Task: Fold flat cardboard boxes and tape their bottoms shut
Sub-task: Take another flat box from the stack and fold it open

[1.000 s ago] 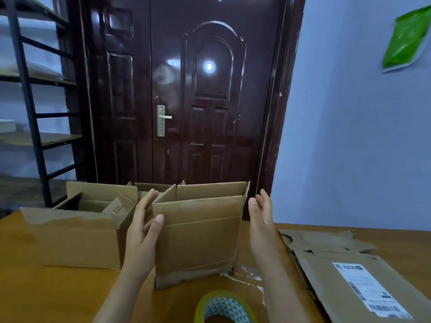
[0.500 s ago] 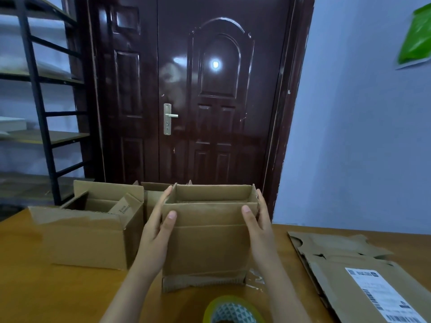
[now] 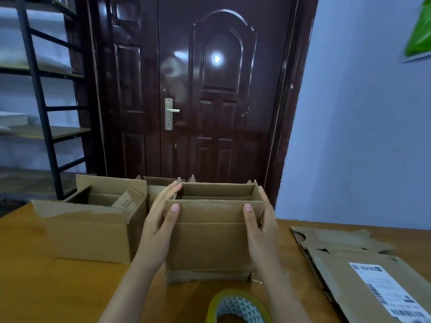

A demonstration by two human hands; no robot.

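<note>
Cardboard box (image 3: 210,238), plain brown corrugated, rectangular, stands upright and open-topped on the wooden table (image 3: 35,287), with torn paper along its bottom edge. It sits between the hands: left hand (image 3: 161,227) clasps its left side, right hand (image 3: 262,229) its right, thumbs on the near face, fingers round the side walls. A second open box (image 3: 88,231) stands just left. Flattened cardboard (image 3: 363,271) bearing a printed label lies right. Tape roll (image 3: 238,307) sits in front.

Head view, forward over table (image 3: 70,287)
</note>
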